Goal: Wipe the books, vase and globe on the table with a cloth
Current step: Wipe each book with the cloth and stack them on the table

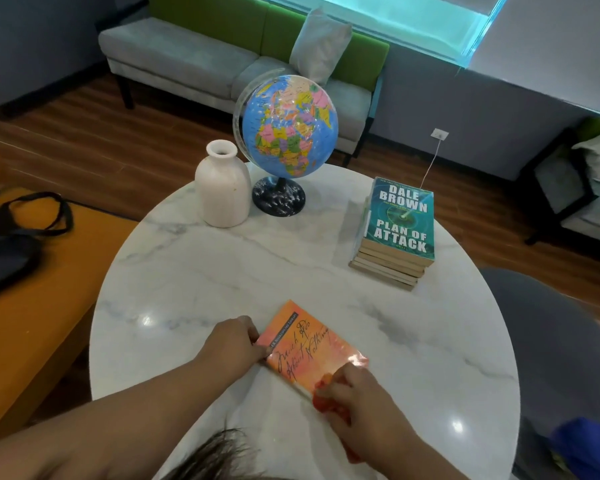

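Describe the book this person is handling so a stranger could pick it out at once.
On the round white marble table, look at the near edge, between the person's left hand and the right hand gripping an orange-red cloth. The orange paperback lies flat there, alone. Unlike the teal Plan of Attack paperback topping the stack far right, it has a black handwritten-style title.
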Available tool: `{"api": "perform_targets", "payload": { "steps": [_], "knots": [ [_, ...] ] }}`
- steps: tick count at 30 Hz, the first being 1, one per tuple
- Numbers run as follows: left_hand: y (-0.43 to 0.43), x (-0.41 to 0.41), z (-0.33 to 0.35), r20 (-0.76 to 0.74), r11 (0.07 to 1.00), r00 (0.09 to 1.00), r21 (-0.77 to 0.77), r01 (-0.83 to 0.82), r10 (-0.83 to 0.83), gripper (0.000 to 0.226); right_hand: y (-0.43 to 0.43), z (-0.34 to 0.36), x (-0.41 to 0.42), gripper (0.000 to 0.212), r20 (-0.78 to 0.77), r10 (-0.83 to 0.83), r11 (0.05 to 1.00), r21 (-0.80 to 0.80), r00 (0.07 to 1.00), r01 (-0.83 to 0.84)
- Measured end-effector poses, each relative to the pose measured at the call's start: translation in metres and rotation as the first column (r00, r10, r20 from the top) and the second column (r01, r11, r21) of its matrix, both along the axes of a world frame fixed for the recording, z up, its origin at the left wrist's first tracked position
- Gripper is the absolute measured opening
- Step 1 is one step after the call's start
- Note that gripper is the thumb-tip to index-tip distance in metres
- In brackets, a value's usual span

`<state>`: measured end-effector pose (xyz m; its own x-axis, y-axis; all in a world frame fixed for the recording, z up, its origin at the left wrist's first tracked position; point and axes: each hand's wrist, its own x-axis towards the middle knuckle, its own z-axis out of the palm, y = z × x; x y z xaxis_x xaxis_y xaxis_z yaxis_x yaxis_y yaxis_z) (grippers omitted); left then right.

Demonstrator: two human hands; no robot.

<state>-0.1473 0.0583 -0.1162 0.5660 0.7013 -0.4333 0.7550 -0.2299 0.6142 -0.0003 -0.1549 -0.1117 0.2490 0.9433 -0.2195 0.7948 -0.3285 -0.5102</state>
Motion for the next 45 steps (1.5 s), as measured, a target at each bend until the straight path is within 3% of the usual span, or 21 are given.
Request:
{"api": "perform_targets", "payload": {
  "steps": [4, 6, 9, 13, 16, 19, 22, 26, 32, 38, 42, 45],
  "knots": [
    [-0.007, 0.003, 0.005, -0.081, 0.998, 0.995, 0.008, 0.066, -0.066, 0.045, 0.004, 0.000, 0.035, 0.027, -0.031, -0.302, 0.950, 0.070, 0.953, 0.303],
    [-0.010, 0.005, 0.005, -0.089, 0.998, 0.994, 0.016, 0.067, -0.065, 0.044, 0.011, 0.000, 0.047, 0.030, 0.051, -0.401, 0.915, 0.072, 0.915, 0.397],
    [-0.013, 0.006, 0.005, -0.095, 0.998, 0.994, 0.024, 0.051, -0.049, 0.044, 0.020, 0.005, 0.032, 0.026, 0.174, -0.312, 0.950, 0.049, 0.934, 0.308],
    [-0.014, 0.009, 0.008, -0.152, 0.994, 0.985, 0.055, 0.097, -0.088, 0.045, 0.020, 0.009, -0.001, 0.022, 0.099, 0.002, 1.000, -0.015, 0.995, -0.001],
    [-0.012, 0.015, 0.014, -0.215, 0.989, 0.969, 0.061, 0.136, -0.120, 0.045, 0.023, 0.006, 0.021, 0.022, 0.031, -0.176, 0.984, 0.041, 0.984, 0.175],
    [-0.012, 0.018, 0.018, -0.243, 0.986, 0.960, 0.063, 0.156, -0.137, 0.044, 0.025, 0.005, 0.047, 0.026, 0.091, -0.398, 0.917, 0.051, 0.913, 0.395],
    [-0.014, 0.020, 0.021, -0.271, 0.983, 0.952, 0.074, 0.170, -0.144, 0.040, 0.031, 0.008, 0.041, 0.026, 0.189, -0.367, 0.928, 0.005, 0.911, 0.373],
    [-0.015, 0.023, 0.026, -0.300, 0.984, 0.944, 0.074, 0.164, -0.135, 0.031, 0.021, 0.007, 0.014, 0.025, 0.075, -0.179, 0.982, -0.045, 0.981, 0.183],
    [-0.017, 0.024, 0.034, -0.324, 0.991, 0.939, 0.016, 0.131, -0.119, 0.031, 0.003, 0.001, 0.017, 0.047, -0.031, -0.481, 0.872, 0.087, 0.876, 0.482],
    [-0.013, 0.020, 0.039, -0.159, 0.993, 0.987, -0.119, 0.005, -0.024, 0.048, 0.004, 0.000, 0.017, 0.042, 0.023, -0.516, 0.856, 0.056, 0.857, 0.514],
    [-0.011, 0.016, 0.047, 0.119, 0.945, 0.989, -0.325, -0.043, 0.086, 0.016, 0.000, 0.006, 0.024, 0.028, 0.068, -0.519, 0.854, 0.003, 0.852, 0.520],
    [-0.002, 0.017, 0.067, 0.288, 0.936, 0.945, -0.349, -0.045, 0.153, 0.015, -0.006, 0.022, 0.040, 0.027, -0.002, -0.649, 0.760, 0.018, 0.760, 0.649]
  ]
}}
